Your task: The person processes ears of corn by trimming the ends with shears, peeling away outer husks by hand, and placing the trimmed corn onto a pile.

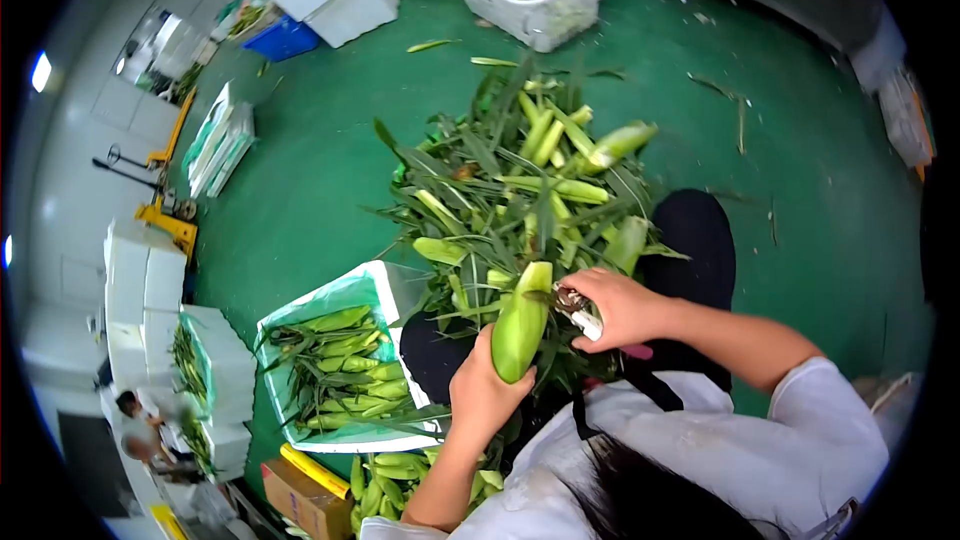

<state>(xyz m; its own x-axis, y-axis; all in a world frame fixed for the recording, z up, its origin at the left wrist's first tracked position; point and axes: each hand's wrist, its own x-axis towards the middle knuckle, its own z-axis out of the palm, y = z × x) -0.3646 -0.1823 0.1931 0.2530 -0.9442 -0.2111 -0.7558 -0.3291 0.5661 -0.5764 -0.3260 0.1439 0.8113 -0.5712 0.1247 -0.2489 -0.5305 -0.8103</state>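
Note:
My left hand (484,386) is wrapped round the lower part of a green ear of corn (521,325), which points up and slightly right. Close to its upper right side, my right hand (615,308) is closed on a small tool (580,315) with a white part and a dark metal part; its exact kind I cannot make out. Beyond both hands lies a large heap of corn husks and leaves (500,175) on the floor. To the left of my left hand, a white box (291,427) with a green liner holds trimmed ears of corn (355,370).
A white basket (560,20) with corn stands at the top. Lower left are a cardboard box (305,500) and more ears (385,480). White foam boxes (145,270), a yellow pallet jack (170,220) and two people (150,435) are at the far left.

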